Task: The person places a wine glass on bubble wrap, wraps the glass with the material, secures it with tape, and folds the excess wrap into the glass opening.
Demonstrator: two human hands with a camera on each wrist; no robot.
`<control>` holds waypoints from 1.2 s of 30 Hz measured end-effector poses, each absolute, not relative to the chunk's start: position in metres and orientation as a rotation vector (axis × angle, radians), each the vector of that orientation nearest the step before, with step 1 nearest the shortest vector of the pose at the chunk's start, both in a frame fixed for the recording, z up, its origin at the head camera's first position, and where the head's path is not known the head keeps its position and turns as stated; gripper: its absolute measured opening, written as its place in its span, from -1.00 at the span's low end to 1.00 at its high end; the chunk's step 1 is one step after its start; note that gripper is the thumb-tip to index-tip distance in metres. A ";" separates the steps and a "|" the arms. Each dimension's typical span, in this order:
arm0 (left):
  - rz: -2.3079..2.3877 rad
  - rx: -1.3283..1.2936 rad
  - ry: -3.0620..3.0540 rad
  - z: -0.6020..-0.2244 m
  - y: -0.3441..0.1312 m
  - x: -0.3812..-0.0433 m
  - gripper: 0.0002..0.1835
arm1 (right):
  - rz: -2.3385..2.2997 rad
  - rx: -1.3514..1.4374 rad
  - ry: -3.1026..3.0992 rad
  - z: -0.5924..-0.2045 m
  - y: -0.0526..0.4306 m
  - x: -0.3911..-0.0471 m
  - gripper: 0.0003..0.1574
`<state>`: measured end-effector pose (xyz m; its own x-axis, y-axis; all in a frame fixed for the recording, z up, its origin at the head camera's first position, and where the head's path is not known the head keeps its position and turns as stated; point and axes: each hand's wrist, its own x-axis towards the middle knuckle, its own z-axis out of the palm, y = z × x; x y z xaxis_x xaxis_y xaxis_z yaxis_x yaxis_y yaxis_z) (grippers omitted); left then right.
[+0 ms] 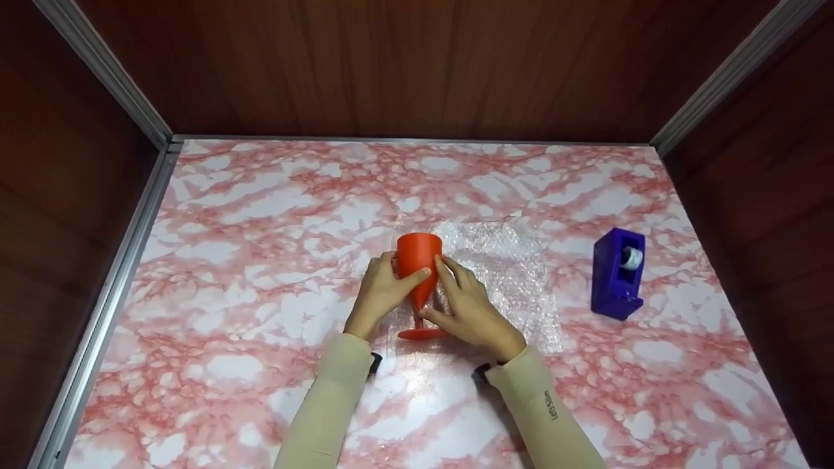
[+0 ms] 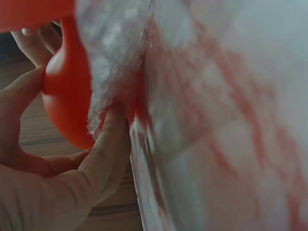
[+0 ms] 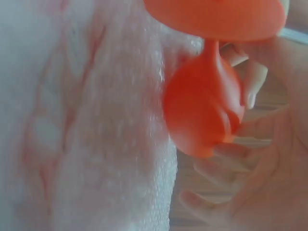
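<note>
I count two hands, the left hand (image 1: 381,292) and the right hand (image 1: 472,307); two sleeves (image 1: 332,400); one red goblet (image 1: 419,251); one bubble-wrap sheet (image 1: 518,280); one tape dispenser (image 1: 607,277); one tape roll (image 1: 631,258); one tabletop (image 1: 234,368); three wooden walls (image 1: 404,71).

Through my cameras I see a plain orange-red goblet (image 1: 419,253), slim-stemmed and flat-footed, tipped on its side over the left part of spread-out clear bubble wrap (image 1: 511,280), rim far and foot near.
</note>
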<state>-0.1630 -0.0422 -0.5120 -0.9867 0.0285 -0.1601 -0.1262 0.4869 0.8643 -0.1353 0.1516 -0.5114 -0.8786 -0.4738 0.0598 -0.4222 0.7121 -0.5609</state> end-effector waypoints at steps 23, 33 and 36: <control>1.292 -0.061 2.777 -0.499 -0.030 -0.161 -0.17 | -1.013 -0.721 2.612 -0.505 0.163 -0.138 -0.02; 1.475 0.055 2.757 -0.502 -0.038 -0.162 -0.40 | -1.089 -0.725 2.610 -0.507 0.169 -0.138 -0.06; 1.524 0.121 2.797 -0.506 -0.039 -0.164 -0.53 | -1.101 -0.717 2.633 -0.508 0.171 -0.137 -0.08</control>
